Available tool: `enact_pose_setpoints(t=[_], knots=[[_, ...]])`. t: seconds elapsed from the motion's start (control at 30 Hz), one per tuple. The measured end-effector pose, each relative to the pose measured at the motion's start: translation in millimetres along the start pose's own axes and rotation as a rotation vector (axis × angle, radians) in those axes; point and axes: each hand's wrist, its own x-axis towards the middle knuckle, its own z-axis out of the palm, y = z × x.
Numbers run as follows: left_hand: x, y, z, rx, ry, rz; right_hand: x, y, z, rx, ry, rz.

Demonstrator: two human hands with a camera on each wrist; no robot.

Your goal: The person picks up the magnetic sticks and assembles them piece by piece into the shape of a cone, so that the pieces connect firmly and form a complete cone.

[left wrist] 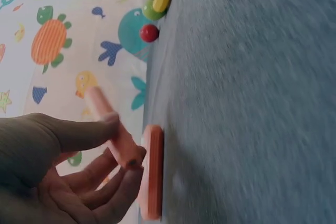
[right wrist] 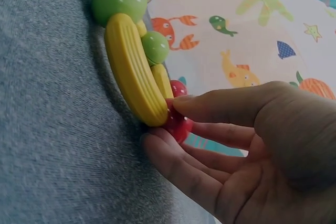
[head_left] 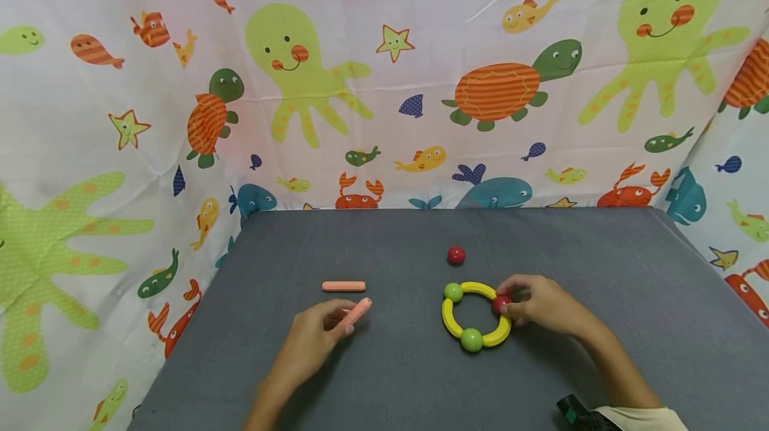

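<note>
A salmon-pink ribbed stick (head_left: 359, 311) is pinched between the thumb and fingers of my left hand (head_left: 309, 341), tilted above the table. A matching pink stick (head_left: 344, 286) lies just beyond that hand. On the right is a ring of curved yellow pieces (head_left: 448, 319) joined by two green balls (head_left: 471, 340) and a red ball (head_left: 498, 303). My right hand (head_left: 547, 304) pinches that red ball at the ring's right side, and in the right wrist view thumb and fingertips grip the ball (right wrist: 179, 125) beside the end of a yellow piece (right wrist: 131, 69).
A loose red ball (head_left: 456, 255) sits behind the ring on the grey cloth-covered table (head_left: 396, 377). A white curtain (head_left: 384, 137) printed with sea animals hangs behind the table and along its sides. A black device (head_left: 579, 412) is by the right sleeve (head_left: 639, 419).
</note>
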Motion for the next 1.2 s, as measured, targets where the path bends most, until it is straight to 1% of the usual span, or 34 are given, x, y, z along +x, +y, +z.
enact_pose_setpoints(t=[0.07, 0.13, 0.23, 0.4, 0.53, 0.67, 0.77, 0.97, 1.2], knots=[[2.4, 5.0, 3.1, -0.048, 0.02, 0.015, -0.7, 0, -1, 0.014, -0.018, 0.008], [4.1, 10.1, 6.4, -0.09, 0.025, 0.038, -1.1, 0, -2, 0.021, -0.033, 0.009], [8.3, 17.1, 12.5, -0.14, 0.014, 0.062, -0.6, 1, -3, 0.005, -0.043, -0.005], [17.9, 25.9, 24.6, -0.18, -0.028, 0.111, -0.2, 2, -4, -0.05, -0.059, -0.04], [27.2, 30.9, 37.9, -0.214, -0.041, 0.141, -0.7, 3, -5, -0.044, -0.078, -0.051], [36.2, 37.2, 51.1, -0.232, -0.018, 0.151, -1.4, 1, -5, -0.016, -0.098, -0.048], [42.7, 44.2, 59.2, -0.237, -0.014, 0.147, -2.1, 0, -4, -0.001, -0.11, -0.04], [54.7, 58.7, 71.6, -0.261, -0.036, 0.153, -2.6, -1, -2, 0.016, -0.12, -0.027], [65.1, 69.0, 87.5, -0.272, -0.049, 0.179, -4.8, -2, -1, 0.027, -0.148, -0.03]])
